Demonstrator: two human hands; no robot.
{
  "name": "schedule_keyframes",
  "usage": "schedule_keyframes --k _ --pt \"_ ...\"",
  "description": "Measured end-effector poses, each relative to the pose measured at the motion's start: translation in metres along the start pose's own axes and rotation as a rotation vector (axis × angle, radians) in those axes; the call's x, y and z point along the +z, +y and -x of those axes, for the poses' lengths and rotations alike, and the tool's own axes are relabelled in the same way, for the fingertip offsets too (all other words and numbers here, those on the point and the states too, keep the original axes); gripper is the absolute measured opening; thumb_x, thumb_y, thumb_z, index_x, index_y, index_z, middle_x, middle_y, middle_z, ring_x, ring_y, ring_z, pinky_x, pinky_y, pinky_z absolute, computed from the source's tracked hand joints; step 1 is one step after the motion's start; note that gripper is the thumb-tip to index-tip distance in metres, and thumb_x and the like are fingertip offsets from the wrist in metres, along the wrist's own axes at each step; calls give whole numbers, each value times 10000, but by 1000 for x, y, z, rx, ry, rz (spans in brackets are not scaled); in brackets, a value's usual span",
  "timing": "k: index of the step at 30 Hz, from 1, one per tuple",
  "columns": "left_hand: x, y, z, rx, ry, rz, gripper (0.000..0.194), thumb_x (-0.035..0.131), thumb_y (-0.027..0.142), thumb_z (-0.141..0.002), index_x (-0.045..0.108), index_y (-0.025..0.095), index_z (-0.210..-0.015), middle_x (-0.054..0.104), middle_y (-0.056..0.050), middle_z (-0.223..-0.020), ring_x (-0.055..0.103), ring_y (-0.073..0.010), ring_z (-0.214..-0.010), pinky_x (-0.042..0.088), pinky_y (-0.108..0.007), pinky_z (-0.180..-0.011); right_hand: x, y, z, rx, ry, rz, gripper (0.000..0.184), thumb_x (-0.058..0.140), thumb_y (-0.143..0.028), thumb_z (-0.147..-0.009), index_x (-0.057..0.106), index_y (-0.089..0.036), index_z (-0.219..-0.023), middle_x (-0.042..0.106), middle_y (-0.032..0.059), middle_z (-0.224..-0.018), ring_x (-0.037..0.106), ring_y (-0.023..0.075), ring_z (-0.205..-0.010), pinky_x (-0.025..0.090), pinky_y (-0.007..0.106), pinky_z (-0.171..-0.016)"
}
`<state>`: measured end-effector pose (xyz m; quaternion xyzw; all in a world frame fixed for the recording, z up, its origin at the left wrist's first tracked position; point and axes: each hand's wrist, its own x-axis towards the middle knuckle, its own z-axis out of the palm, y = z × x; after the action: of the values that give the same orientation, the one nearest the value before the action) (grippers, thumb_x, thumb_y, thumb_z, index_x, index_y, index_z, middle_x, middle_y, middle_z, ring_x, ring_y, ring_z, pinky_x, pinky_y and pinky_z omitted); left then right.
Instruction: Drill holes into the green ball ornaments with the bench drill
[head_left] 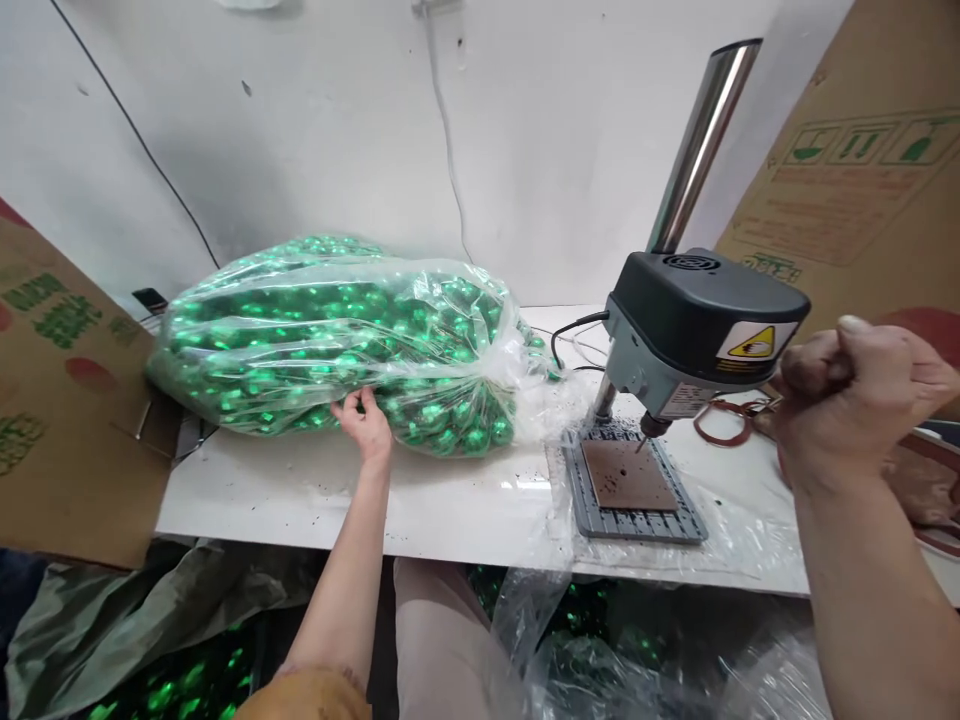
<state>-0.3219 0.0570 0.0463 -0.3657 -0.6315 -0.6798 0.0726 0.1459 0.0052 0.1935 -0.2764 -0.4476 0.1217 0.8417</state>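
Observation:
A large clear plastic bag (pixel 450 290) full of shiny green balls (pixel 442 440) lies on its side on the white table, its gathered neck toward the right. My left hand (pixel 364 425) is at its near side, with thumb and fingers curled together on the plastic. A small bench drill press (pixel 697 320) with a black top cover stands to the right. Its thin bit hangs above a brown board (pixel 630 475) on the grey slotted base (pixel 682 530). My right hand (pixel 862 390) is closed in a fist beside the drill head; what it grips, if anything, is hidden.
Cardboard boxes stand at the left (pixel 75 400) and at the right (pixel 847 200). A brown ring (pixel 724 425) lies behind my right hand. Dark shavings dot the board and table (pixel 277 490). Crumpled clear plastic and more green balls (pixel 585 610) are below the table edge.

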Motion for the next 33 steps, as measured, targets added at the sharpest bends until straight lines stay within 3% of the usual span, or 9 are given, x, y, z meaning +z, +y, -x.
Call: schedule_keyframes --k 3,7,10,14,18,22,25,30,33 --pt "10 8 -13 5 -8 64 118 602 239 -894 640 151 -964 562 -76 -1116 604 -191 -1090 441 -371 -1108 1 -1 0 9 10 -6 355 566 -195 -718 304 -213 -479 309 -82 -399 256 56 -352 166 271 -361" --pt "10 14 -7 58 -179 127 313 625 178 -830 619 170 -1142 537 -84 -1214 632 -170 -1074 513 -296 -998 1 -1 -1 12 16 -20 352 576 -199 -717 319 -203 -477 323 -81 -401 268 44 -356 162 255 -382" --pt "1 13 12 6 -186 113 322 617 260 -872 598 166 -1179 552 -100 -1217 628 -193 -1092 517 -340 -1009 1 -2 -2 18 20 -21 361 585 -205 -717 311 -208 -482 317 -83 -402 263 45 -358 162 258 -380" --pt "-21 3 44 -47 19 -20 438 640 424 -903 515 165 -1232 560 -109 -1213 570 -235 -1175 447 -446 -1113 1 -2 -2 34 20 -20 375 599 -227 -719 303 -217 -489 315 -87 -400 258 49 -353 163 266 -359" --pt "-42 -16 61 -85 288 -208 630 620 546 -903 412 153 -1349 434 -205 -1407 435 -317 -1382 327 -523 -1212 1 -1 -2 35 14 -12 367 605 -227 -711 322 -212 -478 326 -84 -403 278 51 -354 190 269 -354" --pt "-35 -28 56 -199 41 -228 1009 652 659 -837 166 148 -1559 191 -280 -1627 122 -416 -1573 196 -622 -1254 0 -1 -1 20 0 3 366 584 -212 -715 308 -210 -474 327 -76 -404 283 55 -357 179 275 -356" --pt "-16 -27 39 -180 -102 -185 1126 618 711 -835 44 126 -1607 77 -274 -1679 59 -405 -1594 141 -587 -1283 0 -1 -1 17 0 6 373 585 -222 -719 306 -204 -471 325 -75 -404 283 51 -358 173 271 -361" --pt "9 -27 -2 -119 -172 -159 1191 699 661 -786 82 32 -1587 61 -312 -1665 40 -369 -1602 102 -485 -1306 1 -1 -1 1 -2 2 385 564 -213 -736 275 -204 -482 315 -73 -413 265 45 -361 148 263 -369" --pt "10 -34 -11 -16 -230 -170 1016 727 492 -801 208 52 -1555 131 -302 -1646 118 -370 -1588 174 -488 -1288 0 -1 -1 5 0 -5 404 574 -225 -740 263 -207 -482 305 -73 -409 266 50 -362 157 261 -371"
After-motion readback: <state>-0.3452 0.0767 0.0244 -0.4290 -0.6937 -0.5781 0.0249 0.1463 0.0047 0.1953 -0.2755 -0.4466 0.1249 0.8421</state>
